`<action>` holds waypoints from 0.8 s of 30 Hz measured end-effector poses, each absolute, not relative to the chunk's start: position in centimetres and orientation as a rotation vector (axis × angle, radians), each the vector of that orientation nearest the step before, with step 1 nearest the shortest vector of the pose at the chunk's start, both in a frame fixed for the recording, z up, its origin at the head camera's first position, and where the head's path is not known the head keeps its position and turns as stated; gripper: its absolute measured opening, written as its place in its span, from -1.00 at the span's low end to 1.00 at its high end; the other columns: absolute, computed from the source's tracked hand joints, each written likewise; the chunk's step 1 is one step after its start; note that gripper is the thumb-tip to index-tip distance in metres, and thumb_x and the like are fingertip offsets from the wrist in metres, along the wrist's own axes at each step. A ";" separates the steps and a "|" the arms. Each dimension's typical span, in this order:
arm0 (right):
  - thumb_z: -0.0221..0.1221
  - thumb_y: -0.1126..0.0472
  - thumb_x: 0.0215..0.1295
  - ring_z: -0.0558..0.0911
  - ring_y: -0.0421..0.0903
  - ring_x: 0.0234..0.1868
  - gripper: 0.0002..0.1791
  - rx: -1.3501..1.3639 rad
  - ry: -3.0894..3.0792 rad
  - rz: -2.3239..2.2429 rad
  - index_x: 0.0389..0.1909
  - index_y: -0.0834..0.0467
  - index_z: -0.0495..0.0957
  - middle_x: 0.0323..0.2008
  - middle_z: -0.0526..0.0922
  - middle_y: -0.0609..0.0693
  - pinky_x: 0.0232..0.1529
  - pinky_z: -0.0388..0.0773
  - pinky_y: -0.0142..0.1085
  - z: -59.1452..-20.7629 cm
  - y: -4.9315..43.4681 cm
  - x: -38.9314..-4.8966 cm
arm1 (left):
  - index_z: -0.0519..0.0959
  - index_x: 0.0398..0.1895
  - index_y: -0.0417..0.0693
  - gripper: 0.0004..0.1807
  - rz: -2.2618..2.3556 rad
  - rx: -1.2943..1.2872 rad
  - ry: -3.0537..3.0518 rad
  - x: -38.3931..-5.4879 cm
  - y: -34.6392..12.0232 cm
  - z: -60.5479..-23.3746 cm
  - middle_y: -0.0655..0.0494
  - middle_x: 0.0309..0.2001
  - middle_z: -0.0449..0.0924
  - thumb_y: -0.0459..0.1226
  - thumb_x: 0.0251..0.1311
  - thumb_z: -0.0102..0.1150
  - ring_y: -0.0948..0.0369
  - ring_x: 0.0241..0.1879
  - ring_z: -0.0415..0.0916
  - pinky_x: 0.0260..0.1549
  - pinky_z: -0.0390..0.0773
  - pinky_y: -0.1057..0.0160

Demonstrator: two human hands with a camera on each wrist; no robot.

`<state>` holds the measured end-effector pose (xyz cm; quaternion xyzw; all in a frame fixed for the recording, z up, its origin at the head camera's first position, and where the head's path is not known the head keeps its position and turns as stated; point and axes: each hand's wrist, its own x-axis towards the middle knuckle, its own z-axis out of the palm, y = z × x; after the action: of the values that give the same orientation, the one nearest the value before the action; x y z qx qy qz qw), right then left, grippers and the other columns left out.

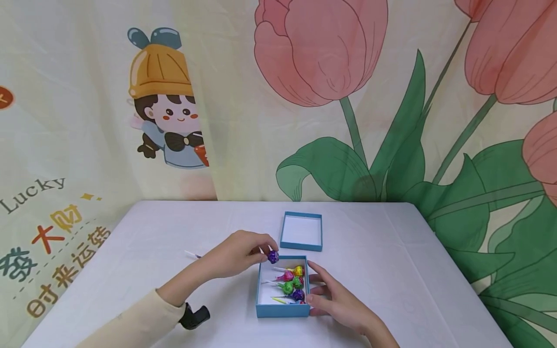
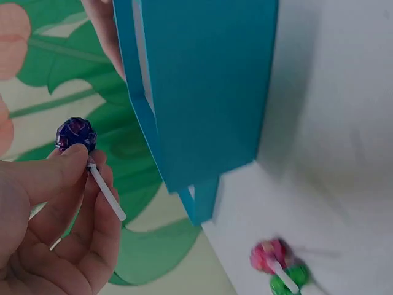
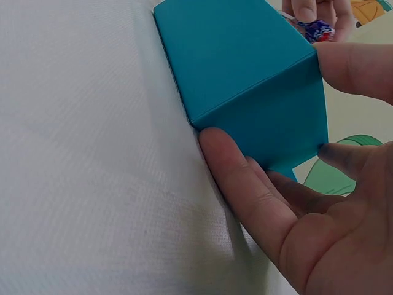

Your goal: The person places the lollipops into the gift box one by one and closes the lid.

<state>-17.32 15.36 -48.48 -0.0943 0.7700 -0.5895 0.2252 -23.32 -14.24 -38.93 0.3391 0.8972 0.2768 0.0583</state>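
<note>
My left hand (image 1: 239, 253) pinches a purple-wrapped lollipop (image 1: 272, 256) just over the back left corner of a blue box (image 1: 283, 311). In the left wrist view, the thumb and fingers hold the lollipop (image 2: 77, 133) below its head, its white stick pointing free. Inside the box, several lollipops (image 1: 287, 287) in yellow, pink, green and purple wrappers lie toward the right side. My right hand (image 1: 337, 302) rests along the box's right wall, fingers spread and thumb near the rim. The right wrist view shows fingertips (image 3: 218, 144) touching the outside of the box (image 3: 245, 67).
Behind the box lies its blue-edged lid (image 1: 301, 247), white inside facing up. A pink lollipop (image 2: 268, 255) and a green lollipop (image 2: 288, 279) lie on the white table (image 1: 370, 232); my left arm hides most of that area in the head view. A printed curtain hangs behind.
</note>
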 end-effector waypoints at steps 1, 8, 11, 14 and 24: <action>0.33 -0.10 0.47 0.54 0.10 0.26 -0.04 -0.260 2.121 -1.626 0.72 -0.10 0.01 0.52 0.26 0.33 0.00 0.77 -0.06 -48.5 15.3 -17.3 | 0.70 0.10 0.15 -0.72 0.847 1.029 2.704 -23.1 -13.8 -38.9 0.34 -0.12 0.75 -0.36 0.44 0.31 0.33 -0.15 0.63 -0.12 0.66 0.36; 0.32 -0.11 0.48 0.54 0.11 0.27 -0.04 -0.255 2.097 -1.639 0.72 -0.10 0.01 0.52 0.26 0.33 0.00 0.77 -0.05 -48.5 15.4 -17.4 | 0.70 0.10 0.12 -0.73 0.850 1.106 2.626 -22.3 -11.5 -39.4 0.30 -0.09 0.77 -0.38 0.44 0.31 0.36 -0.14 0.62 -0.10 0.64 0.39; 0.31 -0.11 0.48 0.54 0.10 0.27 -0.04 -0.260 2.083 -1.645 0.73 -0.11 0.00 0.53 0.25 0.33 0.01 0.76 -0.06 -48.5 15.4 -17.4 | 0.71 0.10 0.08 -0.73 0.835 1.135 2.585 -22.2 -10.7 -40.0 0.28 -0.05 0.77 -0.39 0.44 0.30 0.38 -0.12 0.62 -0.05 0.64 0.38; 0.31 -0.10 0.49 0.54 0.10 0.28 -0.04 -0.266 2.075 -1.647 0.73 -0.11 -0.01 0.53 0.24 0.33 0.02 0.76 -0.06 -48.5 15.5 -17.4 | 0.72 0.09 0.07 -0.75 0.809 1.145 2.563 -22.1 -10.2 -40.7 0.29 -0.05 0.77 -0.38 0.44 0.31 0.39 -0.11 0.61 -0.01 0.65 0.36; 0.29 -0.08 0.52 0.53 0.10 0.28 -0.06 -0.289 2.079 -1.654 0.73 -0.10 -0.02 0.54 0.23 0.34 0.01 0.76 -0.05 -48.6 15.6 -17.4 | 0.72 0.00 0.16 -0.76 0.757 1.152 2.528 -21.9 -9.9 -42.3 0.40 -0.17 0.72 -0.38 0.41 0.35 0.44 -0.19 0.56 -0.06 0.63 0.40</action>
<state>-17.42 15.59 -48.56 -0.1053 0.7566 -0.6020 0.2325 -21.94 -9.92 -42.33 0.3966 0.8705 0.2605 0.1307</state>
